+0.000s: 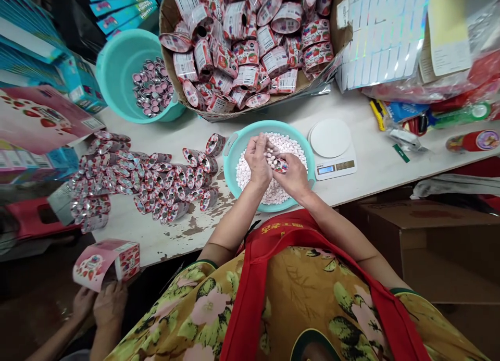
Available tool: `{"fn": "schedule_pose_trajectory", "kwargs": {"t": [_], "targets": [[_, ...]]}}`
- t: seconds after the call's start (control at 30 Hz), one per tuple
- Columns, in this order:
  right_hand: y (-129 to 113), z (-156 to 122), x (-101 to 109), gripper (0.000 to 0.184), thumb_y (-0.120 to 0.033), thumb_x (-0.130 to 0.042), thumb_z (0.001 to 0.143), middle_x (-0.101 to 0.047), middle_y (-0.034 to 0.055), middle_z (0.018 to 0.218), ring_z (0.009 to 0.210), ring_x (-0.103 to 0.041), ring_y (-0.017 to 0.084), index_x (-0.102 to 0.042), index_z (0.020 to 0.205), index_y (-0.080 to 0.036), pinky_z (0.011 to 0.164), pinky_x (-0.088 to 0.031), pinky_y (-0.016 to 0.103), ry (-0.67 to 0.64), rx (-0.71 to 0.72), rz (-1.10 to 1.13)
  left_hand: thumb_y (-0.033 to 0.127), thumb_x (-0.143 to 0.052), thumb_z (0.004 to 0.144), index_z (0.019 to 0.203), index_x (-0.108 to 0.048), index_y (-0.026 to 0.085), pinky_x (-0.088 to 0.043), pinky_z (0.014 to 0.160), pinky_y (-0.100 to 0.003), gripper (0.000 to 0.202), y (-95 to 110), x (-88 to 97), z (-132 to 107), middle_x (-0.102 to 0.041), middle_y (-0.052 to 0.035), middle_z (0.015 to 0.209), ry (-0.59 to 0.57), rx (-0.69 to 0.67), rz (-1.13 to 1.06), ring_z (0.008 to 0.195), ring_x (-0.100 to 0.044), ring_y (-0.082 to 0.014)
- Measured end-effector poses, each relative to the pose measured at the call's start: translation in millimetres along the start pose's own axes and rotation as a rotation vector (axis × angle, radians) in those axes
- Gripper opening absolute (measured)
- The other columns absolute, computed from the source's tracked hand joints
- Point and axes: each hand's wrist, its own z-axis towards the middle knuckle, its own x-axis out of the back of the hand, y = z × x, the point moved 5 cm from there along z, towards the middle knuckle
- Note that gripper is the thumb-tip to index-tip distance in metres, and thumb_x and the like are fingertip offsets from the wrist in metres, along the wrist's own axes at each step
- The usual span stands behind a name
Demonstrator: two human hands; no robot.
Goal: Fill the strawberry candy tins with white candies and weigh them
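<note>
Both my hands are over a teal basin (234, 152) full of small white candies (289, 142). My right hand (292, 176) is closed round a small strawberry-printed tin (280, 165), its mouth turned toward my left hand. My left hand (258, 160) is cupped with fingers together, holding several white candies against the tin's opening. A heap of the same small tins (148, 178) lies on the white table (371, 152) to the left of the basin.
A cardboard box (250, 43) of empty tins stands behind the basin. A teal bucket (117, 69) holds lids. A white digital scale (332, 147) sits right of the basin. Another person's hands (101, 303) hold a pink carton (105, 262) at lower left.
</note>
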Motion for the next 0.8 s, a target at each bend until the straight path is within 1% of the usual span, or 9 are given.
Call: {"fn": "schedule_pose_trajectory", "kwargs": {"t": [0.07, 0.17, 0.23, 0.33, 0.4, 0.47, 0.57, 0.63, 0.8], "targets": [[-1, 0, 0, 0.030, -0.029, -0.071, 0.076, -0.073, 0.0089, 0.107, 0.102, -0.066, 0.029, -0.064, 0.105, -0.021, 0.092, -0.052, 0.043, 0.002, -0.002, 0.022, 0.052, -0.071, 0.086, 0.075, -0.054, 0.019, -0.045, 0.055, -0.022, 0.039, 1, -0.5, 1, -0.052, 0.0040, 0.062, -0.007, -0.007, 0.007, 0.053, -0.053, -0.0078], [-1, 1, 1, 0.032, -0.027, -0.072, 0.075, -0.073, 0.0084, 0.107, 0.101, -0.066, 0.028, -0.064, 0.105, -0.022, 0.091, -0.052, 0.043, 0.013, -0.009, 0.055, 0.052, -0.068, 0.089, 0.076, -0.056, 0.019, -0.045, 0.054, -0.022, 0.037, 1, -2.6, 1, -0.051, 0.0043, 0.058, -0.038, 0.028, 0.047, 0.051, -0.052, -0.0082], [-2, 2, 2, 0.031, -0.026, -0.071, 0.074, -0.073, 0.0071, 0.106, 0.100, -0.066, 0.027, -0.065, 0.104, -0.023, 0.091, -0.052, 0.042, 0.023, -0.011, 0.071, 0.051, -0.066, 0.091, 0.079, -0.057, 0.020, -0.044, 0.053, -0.022, 0.034, 2, -3.9, 1, -0.050, 0.0045, 0.056, -0.045, 0.055, 0.045, 0.049, -0.051, -0.0084], [-3, 3, 3, 0.028, -0.027, -0.071, 0.075, -0.073, 0.0058, 0.103, 0.097, -0.066, 0.026, -0.065, 0.102, -0.024, 0.090, -0.053, 0.040, 0.024, -0.008, 0.096, 0.044, -0.066, 0.092, 0.081, -0.059, 0.020, -0.038, 0.046, -0.022, 0.028, 4, -7.6, 0, -0.049, 0.0047, 0.056, -0.073, 0.081, 0.010, 0.043, -0.045, -0.0074], [-3, 3, 3, 0.028, -0.028, -0.070, 0.075, -0.073, 0.0057, 0.104, 0.097, -0.067, 0.025, -0.066, 0.103, -0.023, 0.091, -0.052, 0.040, 0.020, -0.003, 0.119, 0.040, -0.066, 0.093, 0.080, -0.060, 0.019, -0.035, 0.044, -0.021, 0.025, 6, -8.9, 0, -0.049, 0.0043, 0.056, -0.079, 0.065, -0.013, 0.043, -0.042, -0.0066], [-2, 4, 3, 0.029, -0.028, -0.070, 0.075, -0.073, 0.0058, 0.105, 0.098, -0.067, 0.025, -0.066, 0.103, -0.023, 0.091, -0.052, 0.040, 0.018, -0.014, 0.144, 0.038, -0.067, 0.092, 0.078, -0.061, 0.018, -0.036, 0.045, -0.020, 0.025, 7, -9.4, -2, -0.050, 0.0036, 0.058, -0.095, 0.052, -0.005, 0.045, -0.044, -0.0064], [0, 4, 2, 0.031, -0.031, -0.071, 0.074, -0.073, 0.0052, 0.104, 0.096, -0.067, 0.024, -0.065, 0.103, -0.023, 0.089, -0.053, 0.039, 0.014, -0.047, 0.176, 0.042, -0.069, 0.090, 0.076, -0.062, 0.018, -0.039, 0.049, -0.020, 0.029, 6, -8.8, -7, -0.051, 0.0029, 0.058, -0.144, 0.036, 0.061, 0.047, -0.046, -0.0068], [0, 4, 1, 0.030, -0.032, -0.072, 0.073, -0.073, 0.0044, 0.101, 0.094, -0.067, 0.024, -0.066, 0.102, -0.023, 0.087, -0.053, 0.038, 0.008, -0.055, 0.177, 0.045, -0.071, 0.088, 0.076, -0.063, 0.018, -0.039, 0.048, -0.019, 0.031, 5, -7.8, -11, -0.050, 0.0034, 0.056, -0.164, 0.019, 0.104, 0.046, -0.045, -0.0066], [1, 1, -4, 0.030, -0.029, -0.071, 0.073, -0.074, 0.0051, 0.103, 0.096, -0.068, 0.023, -0.068, 0.102, -0.022, 0.091, -0.054, 0.039, -0.018, -0.017, 0.216, 0.049, -0.072, 0.086, 0.074, -0.059, 0.018, -0.025, 0.039, -0.018, 0.036, 6, -1.5, -8, -0.037, 0.0069, 0.048, -0.134, 0.040, 0.071, 0.039, -0.029, -0.0044]]}}
